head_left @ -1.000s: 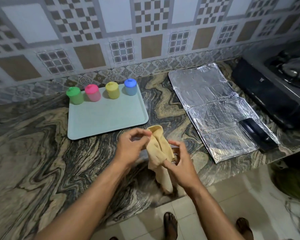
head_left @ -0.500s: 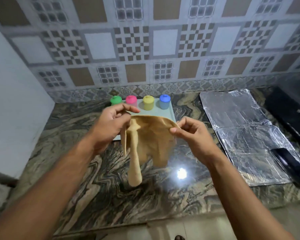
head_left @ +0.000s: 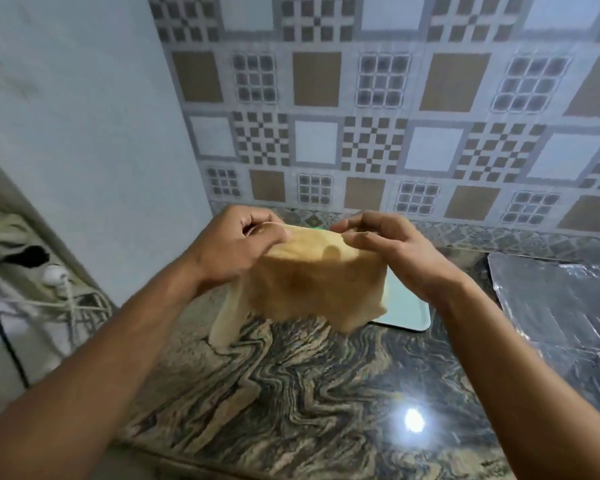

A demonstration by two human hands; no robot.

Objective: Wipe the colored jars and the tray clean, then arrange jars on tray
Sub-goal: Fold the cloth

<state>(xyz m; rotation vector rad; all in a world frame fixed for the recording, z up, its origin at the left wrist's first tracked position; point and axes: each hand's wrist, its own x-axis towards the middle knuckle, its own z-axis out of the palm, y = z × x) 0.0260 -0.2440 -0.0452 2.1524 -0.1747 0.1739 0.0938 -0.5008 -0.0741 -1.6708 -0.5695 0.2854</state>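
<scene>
- Left hand (head_left: 238, 242): fingers curled, pinching the left end of the tan cloth's (head_left: 312, 282) top edge.
- Right hand (head_left: 388, 242): thumb and fingers pinching the right end of the same edge.
- Cloth: held up between the 2 hands above the marbled counter (head_left: 309, 393), top edge stretched flat; body hangs down, with 1 narrow tail drooping at lower left.
- Tray (head_left: 407, 308): pale green, lying on the counter behind the cloth; only its near-right corner shows.
- Jars: hidden by cloth and hands, apart from a green sliver (head_left: 316, 228) at the cloth's top edge.
- Foil sheet (head_left: 561, 306): on the counter at the right.
- Cables and plug (head_left: 32, 258): far left, by the plain wall.
</scene>
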